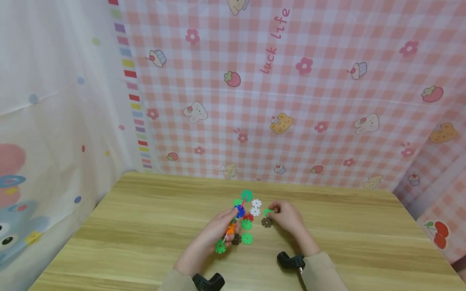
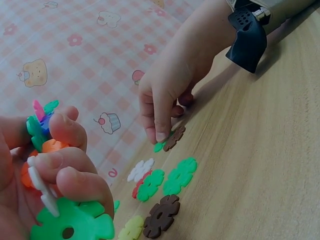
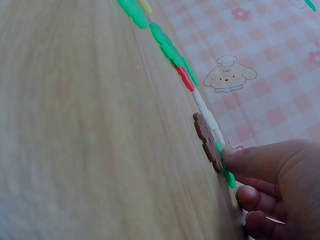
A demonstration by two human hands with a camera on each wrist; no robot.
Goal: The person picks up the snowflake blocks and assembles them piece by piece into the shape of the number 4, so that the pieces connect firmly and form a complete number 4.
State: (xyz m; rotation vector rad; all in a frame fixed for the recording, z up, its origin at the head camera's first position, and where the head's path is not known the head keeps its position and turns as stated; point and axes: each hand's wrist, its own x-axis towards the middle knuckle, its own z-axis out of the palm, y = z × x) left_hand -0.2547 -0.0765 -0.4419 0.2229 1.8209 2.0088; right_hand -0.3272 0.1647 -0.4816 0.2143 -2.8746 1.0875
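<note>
My left hand (image 1: 218, 227) grips a joined chain of notched plastic snowflake discs. A blue disc (image 1: 239, 211) and an orange disc (image 1: 231, 229) belong to it, and a green disc (image 2: 75, 222) hangs at its lower end, linked to a white disc (image 2: 42, 187). Fingers hide part of the chain. Over the table, my right hand (image 1: 289, 218) pinches a loose green disc (image 3: 230, 177) between thumb and fingers. That disc lies against a brown disc (image 1: 266, 222), partly overlapped by it in the right wrist view.
Between the hands lie loose discs on the wooden table (image 1: 153, 210): white discs (image 1: 255, 211), a red disc (image 1: 249, 217), green discs (image 1: 247, 238), a dark brown disc (image 2: 161, 216) and a yellow-green disc (image 2: 131, 228). A patterned cloth (image 1: 225, 93) hangs behind the table.
</note>
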